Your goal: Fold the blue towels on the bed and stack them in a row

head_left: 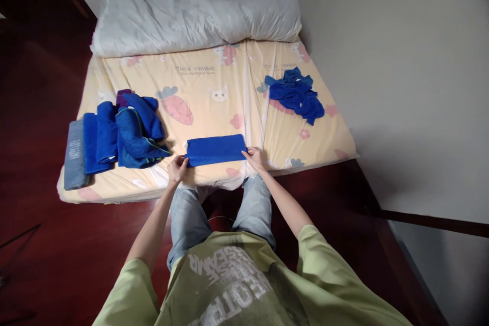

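A blue cloth point(216, 150), folded into a flat rectangle, lies near the front edge of the bed. My left hand point(178, 169) pinches its front left corner between thumb and fingers. At the right end, my right hand point(253, 158) grips the cloth's edge, fingers closed. A small white tag sticks out at the back left corner. To the left stand folded blue cloths point(100, 135) beside a grey-blue one point(76, 155) with lettering. A crumpled pile of blue cloths point(298, 94) lies at the back right.
The bed point(206, 107) has a yellow sheet with carrot and rabbit prints. A big grey-white quilt point(194, 5) covers its far end. A pale wall point(405, 86) rises along the right. Dark red floor point(87, 249) lies before the bed.
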`<state>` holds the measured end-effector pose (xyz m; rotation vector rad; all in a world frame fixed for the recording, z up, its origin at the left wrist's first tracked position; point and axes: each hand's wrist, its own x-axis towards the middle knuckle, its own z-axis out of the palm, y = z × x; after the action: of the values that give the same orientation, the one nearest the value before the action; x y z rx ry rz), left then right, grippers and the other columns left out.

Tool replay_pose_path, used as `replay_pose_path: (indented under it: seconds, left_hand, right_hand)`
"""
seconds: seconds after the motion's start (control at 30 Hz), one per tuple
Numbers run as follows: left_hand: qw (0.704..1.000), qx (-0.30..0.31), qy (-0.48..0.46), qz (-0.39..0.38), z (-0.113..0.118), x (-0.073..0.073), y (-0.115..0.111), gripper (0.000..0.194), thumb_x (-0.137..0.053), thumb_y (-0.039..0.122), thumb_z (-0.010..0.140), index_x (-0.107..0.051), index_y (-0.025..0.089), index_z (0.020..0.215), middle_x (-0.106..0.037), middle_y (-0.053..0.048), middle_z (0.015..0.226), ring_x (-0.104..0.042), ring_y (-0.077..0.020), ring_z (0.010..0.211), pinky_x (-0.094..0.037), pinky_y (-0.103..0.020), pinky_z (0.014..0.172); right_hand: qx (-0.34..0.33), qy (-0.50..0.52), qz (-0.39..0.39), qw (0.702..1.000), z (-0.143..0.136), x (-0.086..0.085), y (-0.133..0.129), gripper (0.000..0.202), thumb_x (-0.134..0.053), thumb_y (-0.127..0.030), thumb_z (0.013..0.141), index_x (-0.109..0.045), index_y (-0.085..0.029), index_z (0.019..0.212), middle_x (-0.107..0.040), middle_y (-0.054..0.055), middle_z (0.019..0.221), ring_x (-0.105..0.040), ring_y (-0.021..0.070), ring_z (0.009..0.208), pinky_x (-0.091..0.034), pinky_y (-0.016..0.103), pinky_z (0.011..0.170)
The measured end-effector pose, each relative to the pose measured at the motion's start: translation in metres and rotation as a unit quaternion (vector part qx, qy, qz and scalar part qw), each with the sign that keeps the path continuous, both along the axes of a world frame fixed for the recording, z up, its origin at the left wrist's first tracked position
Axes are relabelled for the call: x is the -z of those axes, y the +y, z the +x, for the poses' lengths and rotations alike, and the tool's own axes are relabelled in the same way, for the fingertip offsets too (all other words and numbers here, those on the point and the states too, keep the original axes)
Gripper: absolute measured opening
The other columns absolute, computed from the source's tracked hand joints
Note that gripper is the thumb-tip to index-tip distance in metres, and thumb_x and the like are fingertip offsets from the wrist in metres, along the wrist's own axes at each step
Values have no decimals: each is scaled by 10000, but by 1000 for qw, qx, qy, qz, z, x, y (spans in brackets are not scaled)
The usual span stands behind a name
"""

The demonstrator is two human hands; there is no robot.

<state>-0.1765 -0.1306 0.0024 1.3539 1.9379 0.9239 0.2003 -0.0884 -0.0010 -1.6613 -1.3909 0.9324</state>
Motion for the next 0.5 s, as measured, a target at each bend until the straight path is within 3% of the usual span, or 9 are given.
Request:
replay_pose_path:
  seconds: [0.07, 0.13, 0.2, 0.3, 0.37, 0.5]
  left_hand:
    - [998, 9, 38, 55, 2, -9, -5, 490, -625, 427, 916, -623, 144, 1316, -740, -172, 1194, -735, -278, 1055, -593, -420, 956]
    - [984, 56, 104, 131, 4, -21, -13, 572, -582, 386, 957, -514, 140, 1469, -600, -210, 1447, -617, -298, 1308, -524, -457, 1091]
    - [957, 163, 166, 174, 7, -31, -21, 583, -539, 336, 984, -464, 151, 1532, -452, -188, 1600, -429, -298, 1496, -398, -488, 1223]
    - [910, 313, 226, 154, 14, -33, -28, 607, -485, 285, 991, -421, 132, 1575, -348, -160, 1669, -269, -299, 1578, -292, -524, 1285]
    - [899, 334, 258, 121, 19, -27, -28, 633, -447, 262, 990, -381, 93, 1596, -316, -178, 1677, -223, -306, 1589, -262, -544, 1295]
    - [898, 307, 303, 89, 28, -9, -22, 629, -351, 149, 972, -377, 35, 1590, -337, -210, 1652, -235, -299, 1580, -242, -540, 1305]
  right_hand:
    - [-5, -52, 25, 998, 0, -8, -6, 386, -681, -514, 870, -741, -153, 995, -779, 142, 909, -751, 299, 897, -615, 419, 836]
    - [-23, -127, 89, 988, 1, -18, -16, 413, -625, -451, 942, -718, -147, 1206, -748, 180, 1198, -696, 322, 1168, -555, 473, 1037]
    - [-82, -202, 159, 963, 1, -26, -29, 471, -554, -387, 1000, -624, -163, 1408, -621, 163, 1456, -547, 302, 1404, -432, 482, 1196]
    - [-210, -280, 196, 916, -1, -31, -45, 522, -454, -286, 1042, -496, -163, 1547, -484, 117, 1602, -395, 256, 1532, -334, 463, 1271]
    - [-254, -318, 190, 893, -3, -28, -49, 545, -413, -214, 1036, -454, -136, 1574, -440, 114, 1630, -354, 250, 1554, -303, 473, 1289]
    - [-259, -364, 156, 881, -7, -12, -43, 608, -375, -86, 985, -428, -122, 1589, -430, 121, 1630, -363, 256, 1550, -304, 493, 1287]
